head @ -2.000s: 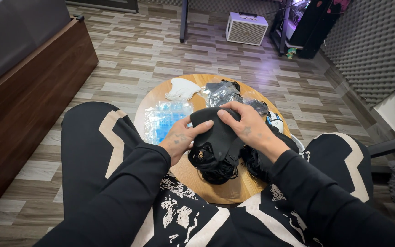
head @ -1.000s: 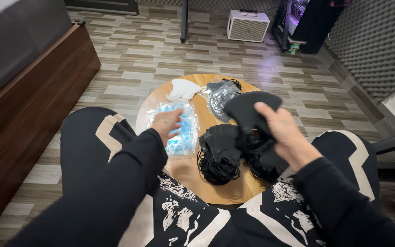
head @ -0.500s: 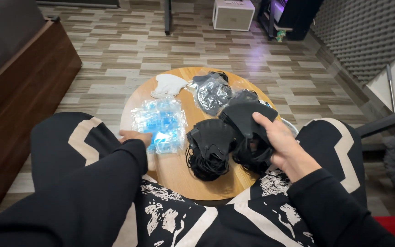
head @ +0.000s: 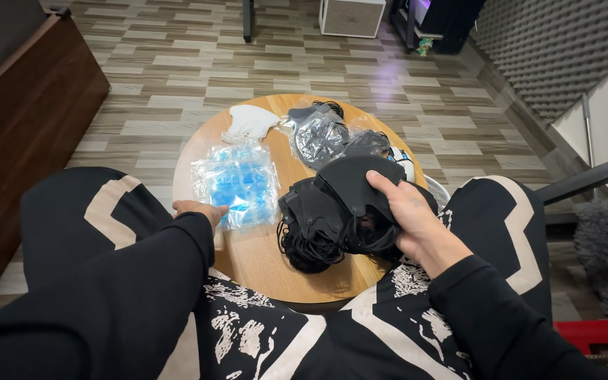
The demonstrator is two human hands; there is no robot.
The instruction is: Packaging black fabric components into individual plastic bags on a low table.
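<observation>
Two hands are reaching over a small round wooden table [head: 262, 264] between the person's knees, seen from above. At the far left, a dark wooden cabinet [head: 29, 127] is standing on the striped floor.

The left hand [head: 202, 211] is lying at the table's left edge, mostly hidden by its black sleeve; its fingertips are touching the near left corner of a clear packet of blue masks [head: 237, 181]. Whether the fingers are pinching the packet or only resting on it cannot be told. The packet is lying flat on the left half of the table. Just beyond it, near the far edge, a white mask [head: 250, 122] is lying loose.

Right of the white mask, at the far edge, a clear bag of black masks [head: 320, 137] is lying crumpled. In front of it, toward the near right edge, a pile of loose black masks [head: 311, 225] is sitting with its ear loops spilling toward the person.

The right hand [head: 416, 222] is gripping a black mask [head: 353, 181], thumb on top and fingers curled beneath, holding it just above the pile at the table's right side.

Farther right, a white object [head: 404, 160] is peeking out at the table's right edge, partly hidden. A grey foam wall panel [head: 543, 49] is filling the upper right corner.
</observation>
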